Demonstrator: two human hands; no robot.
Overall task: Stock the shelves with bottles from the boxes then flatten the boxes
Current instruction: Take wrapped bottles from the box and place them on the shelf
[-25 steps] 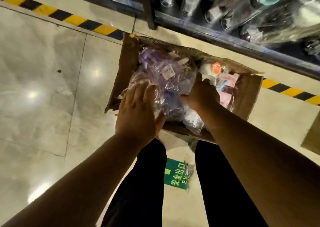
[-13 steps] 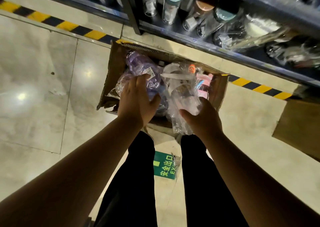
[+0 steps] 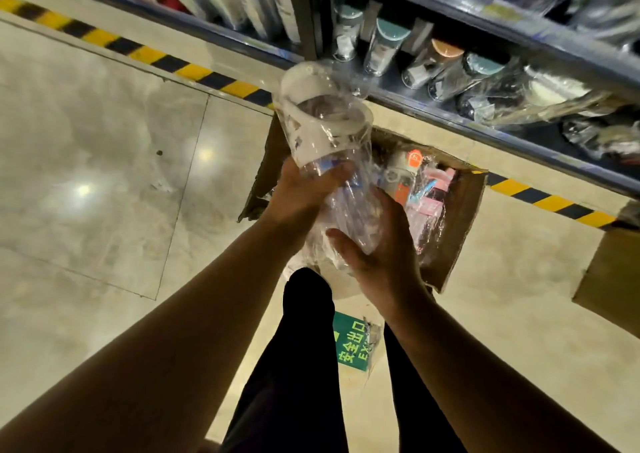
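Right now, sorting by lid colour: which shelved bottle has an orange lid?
The orange-lidded bottle, third to the right of the shelf post; the teal-lidded bottles flank it.

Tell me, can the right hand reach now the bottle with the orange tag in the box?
Probably not yet: the right hand grips the wrapped bottle with the left hand, above the box. The orange-tagged bottle lies uncovered near the top, so a freed hand would likely reach it.
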